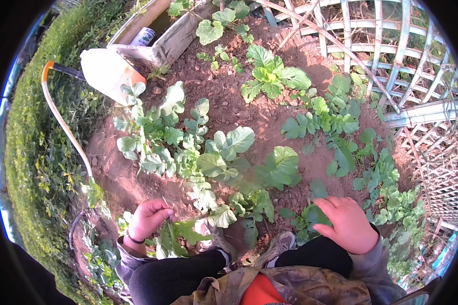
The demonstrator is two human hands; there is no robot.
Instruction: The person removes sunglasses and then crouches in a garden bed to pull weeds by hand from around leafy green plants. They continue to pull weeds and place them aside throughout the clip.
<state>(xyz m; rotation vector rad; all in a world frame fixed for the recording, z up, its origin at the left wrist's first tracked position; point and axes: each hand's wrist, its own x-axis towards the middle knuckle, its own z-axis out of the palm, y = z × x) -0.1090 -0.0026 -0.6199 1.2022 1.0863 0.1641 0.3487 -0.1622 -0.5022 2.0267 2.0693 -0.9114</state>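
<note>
My left hand (148, 220) pinches the thin, pale root end of a pulled leafy green plant (171, 244). The plant's leaves hang below my fingers, beside my left shoe (219, 244). On the other side, my right hand (345, 224) is held over a small leafy plant (313, 216) growing in the soil. Its thumb stands apart from the fingers, and nothing shows between them. Whether the fingertips touch the leaves, I cannot tell. Between and ahead of my hands, broad-leaved greens (229, 152) grow in reddish-brown soil (229, 103).
A white plastic container (107, 72) lies at the upper left by a worn wooden planter box (175, 42) holding a printed can (143, 37). Near it runs a sickle-like tool (66, 122) with a curved pale shaft. White lattice fencing (378, 45) borders the right; a hedge (49, 114) borders the left.
</note>
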